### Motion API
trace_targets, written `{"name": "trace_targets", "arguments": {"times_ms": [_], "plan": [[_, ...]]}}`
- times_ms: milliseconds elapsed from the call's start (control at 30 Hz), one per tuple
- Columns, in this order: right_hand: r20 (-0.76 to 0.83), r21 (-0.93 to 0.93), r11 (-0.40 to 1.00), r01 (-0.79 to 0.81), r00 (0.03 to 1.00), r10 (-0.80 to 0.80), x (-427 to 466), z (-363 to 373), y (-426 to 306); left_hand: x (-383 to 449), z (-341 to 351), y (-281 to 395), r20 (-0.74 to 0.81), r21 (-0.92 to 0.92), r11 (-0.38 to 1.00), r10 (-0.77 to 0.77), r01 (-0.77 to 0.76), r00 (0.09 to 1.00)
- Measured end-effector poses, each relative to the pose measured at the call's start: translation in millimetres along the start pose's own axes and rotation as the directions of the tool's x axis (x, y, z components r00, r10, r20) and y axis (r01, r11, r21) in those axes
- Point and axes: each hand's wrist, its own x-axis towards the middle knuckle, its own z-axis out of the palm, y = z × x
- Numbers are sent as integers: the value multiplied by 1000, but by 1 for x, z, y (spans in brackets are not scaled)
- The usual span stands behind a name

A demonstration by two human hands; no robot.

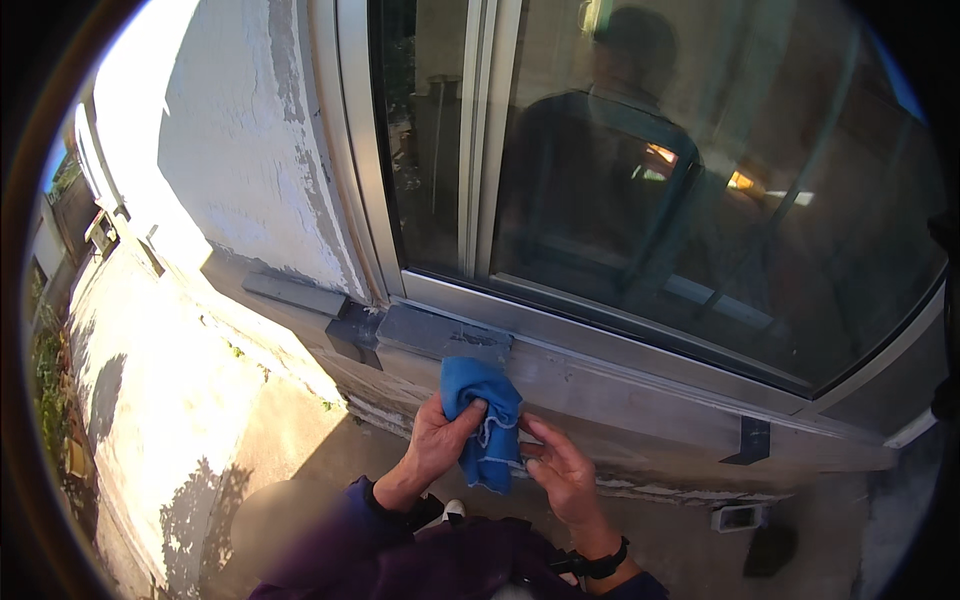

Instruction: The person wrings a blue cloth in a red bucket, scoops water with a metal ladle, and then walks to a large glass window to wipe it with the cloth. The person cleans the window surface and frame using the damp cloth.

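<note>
A crumpled blue cloth (480,379) with a pale frayed edge hangs in front of the window ledge. My left hand (435,442) grips it, thumb pressed on top and fingers hidden behind. At the cloth's right edge, my right hand (564,474) has its fingers bent and apart, the tips close to the fabric; whether they touch it is hard to tell. Just beyond the cloth lies a grey slab (442,331) on the ledge (600,386), below the metal window frame (615,358).
Dark window glass (585,217) reflects a person. Peeling paint covers the wall (232,150) at left, with another grey slab (296,294) below it. A dark tile piece (752,440) is on the ledge's right. A small pale box-like object (739,517) rests on the ground.
</note>
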Motion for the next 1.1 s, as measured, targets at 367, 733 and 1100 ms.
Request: {"name": "trace_targets", "arguments": {"times_ms": [367, 733, 1100], "plan": [[16, -170, 942, -291, 954, 298, -53, -56, 39, 71, -47, 143, -231, 381, 782, 598, -494, 768], [-107, -167, 914, -371, 928, 357, -76, -99, 92, 158, -16, 148, 392, 886, -148, 746, -440, 538], [-296, -418, 735, -534, 845, 445, -156, -184, 197, 206, -4, 250, 486, 864, -399, 820, -307, 302]]}}
